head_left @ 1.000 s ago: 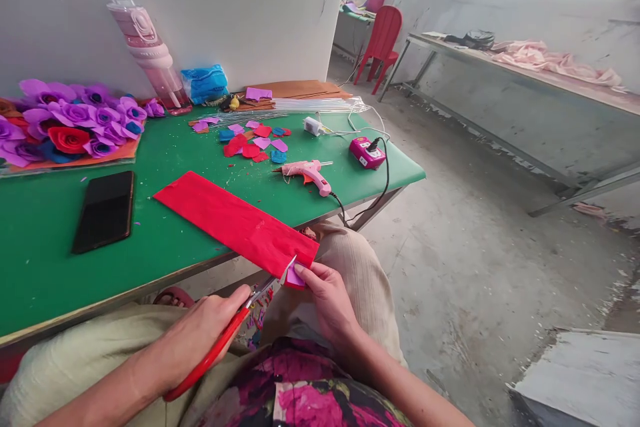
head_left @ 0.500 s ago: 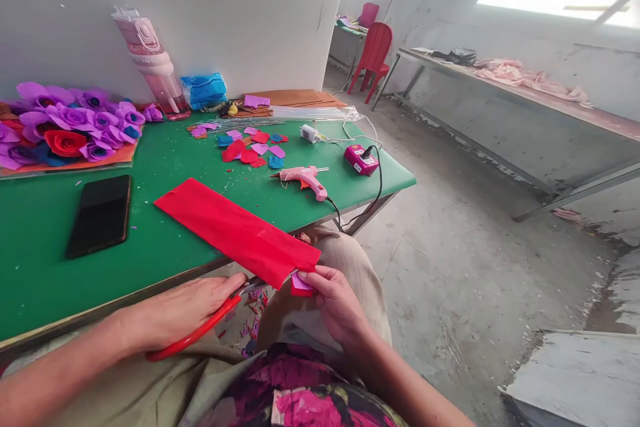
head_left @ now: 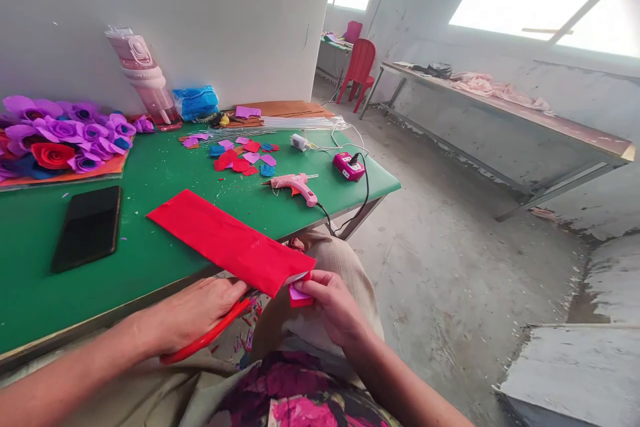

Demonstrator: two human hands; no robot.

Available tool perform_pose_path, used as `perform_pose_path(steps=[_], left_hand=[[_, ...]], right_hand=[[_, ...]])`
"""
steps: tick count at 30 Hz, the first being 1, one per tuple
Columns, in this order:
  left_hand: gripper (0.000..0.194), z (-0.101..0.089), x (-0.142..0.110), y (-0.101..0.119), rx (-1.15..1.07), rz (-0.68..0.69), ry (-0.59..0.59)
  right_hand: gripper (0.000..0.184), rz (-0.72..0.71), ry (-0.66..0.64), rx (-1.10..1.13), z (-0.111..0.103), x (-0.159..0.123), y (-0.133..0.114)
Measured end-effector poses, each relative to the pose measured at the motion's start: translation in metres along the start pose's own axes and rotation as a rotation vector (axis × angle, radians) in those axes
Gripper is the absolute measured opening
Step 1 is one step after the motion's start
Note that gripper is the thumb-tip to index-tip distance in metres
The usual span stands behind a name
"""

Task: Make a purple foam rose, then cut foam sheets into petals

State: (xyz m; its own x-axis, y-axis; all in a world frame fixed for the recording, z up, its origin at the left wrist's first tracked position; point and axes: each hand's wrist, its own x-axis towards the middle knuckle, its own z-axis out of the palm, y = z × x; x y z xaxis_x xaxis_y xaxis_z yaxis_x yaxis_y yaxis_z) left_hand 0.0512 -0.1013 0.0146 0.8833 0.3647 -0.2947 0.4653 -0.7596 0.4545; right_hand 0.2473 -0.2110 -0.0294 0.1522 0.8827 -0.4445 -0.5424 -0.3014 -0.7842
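My left hand [head_left: 205, 310] is closed around the red-handled scissors [head_left: 207, 335]; their blades run beneath the paper and show only in part at its near end. A long red strip of crepe paper [head_left: 230, 240] lies slanting from the green table out over its front edge. Between the thumb and fingers of my right hand [head_left: 327, 300] is a small stack of purple and red paper pieces [head_left: 300, 295], pinched against the strip's near right corner. One scissor blade shows between strip and stack.
A pink glue gun [head_left: 294, 187], pink power adapter [head_left: 349, 165] and cables lie on the green table [head_left: 165, 173]. Cut paper petals [head_left: 240, 163], purple and red paper flowers [head_left: 65, 137], a phone [head_left: 87, 227] and a pink bottle [head_left: 145, 80] stand around. Scraps litter the floor.
The view has shifted slightly, so the table sits a little further left. My left hand and the scissors have moved slightly toward my right hand, which keeps its pinch on the paper.
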Motion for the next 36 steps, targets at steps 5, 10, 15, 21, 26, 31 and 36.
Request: perform_pose_path(steps=[5,10,15,21,26,31,36], left_hand=[[0.029,-0.002,0.008,0.007,-0.014,0.088,0.005],[0.029,-0.009,0.007,0.008,-0.009,0.11,-0.023],[0.033,-0.011,0.007,0.01,-0.003,0.129,-0.01],[0.037,-0.017,0.007,0.011,-0.031,0.159,-0.013],[0.033,-0.02,0.005,0.011,-0.089,0.164,-0.03],[0.024,-0.024,0.006,0.017,-0.179,0.079,-0.112],[0.031,-0.032,0.001,0.016,-0.494,-0.202,-0.134]], right_hand=[[0.015,0.018,-0.051,0.004,0.004,-0.005,-0.006],[0.021,0.096,-0.054,0.013,-0.002,-0.006,-0.01],[0.025,0.112,-0.097,0.004,0.0,-0.007,-0.015],[0.027,0.119,-0.147,-0.035,-0.003,-0.008,-0.015],[0.029,0.084,-0.2,-0.054,-0.009,-0.006,-0.011],[0.023,0.074,-0.146,-0.097,-0.009,-0.001,-0.017],[0.012,-0.136,-0.15,-0.161,0.016,0.023,-0.041]])
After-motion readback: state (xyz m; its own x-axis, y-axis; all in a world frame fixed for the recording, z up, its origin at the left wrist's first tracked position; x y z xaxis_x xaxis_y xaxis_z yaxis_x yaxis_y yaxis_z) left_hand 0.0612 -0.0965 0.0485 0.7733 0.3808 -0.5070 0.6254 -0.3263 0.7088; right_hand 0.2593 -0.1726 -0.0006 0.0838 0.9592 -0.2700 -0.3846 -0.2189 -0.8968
